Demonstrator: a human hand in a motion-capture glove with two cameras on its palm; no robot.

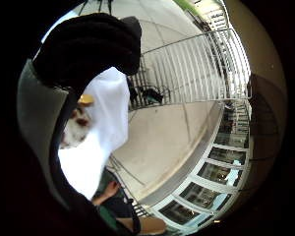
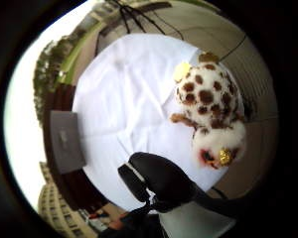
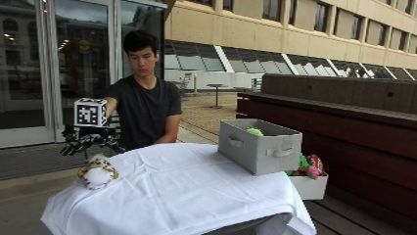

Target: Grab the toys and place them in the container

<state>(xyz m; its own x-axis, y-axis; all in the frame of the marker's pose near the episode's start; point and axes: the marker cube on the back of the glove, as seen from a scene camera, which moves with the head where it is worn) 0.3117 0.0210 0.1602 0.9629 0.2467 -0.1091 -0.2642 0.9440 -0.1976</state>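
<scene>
A person in a dark T-shirt sits behind a round table [image 3: 196, 196] draped in a white cloth, on a paved terrace in front of a tan building with glass doors. The gloved right hand [image 3: 88, 140] hangs in the air above the table's edge, just over a spotted plush toy [image 3: 98, 173]; the grip is empty, its fingers spread and only loosely bent, and it stands apart from the toy. The toy, white with brown spots and yellow ears, sits upright on the cloth near the table's edge on the side away from the container. In the thumb-side palm view the same toy [image 2: 208, 116] lies on the white cloth [image 2: 124, 109] with a black gloved finger [image 2: 161, 176] showing near it but not touching.

A grey fabric container [image 3: 259, 146] with side handles stands on the far part of the table, well apart from the toy; something green [image 3: 255, 131] shows over its rim. Beside the table, lower down, a white bin [image 3: 310, 186] holds several bright toys [image 3: 308, 166] in pink, green and red. A long dark wooden bench [image 3: 345, 112] runs behind the container
</scene>
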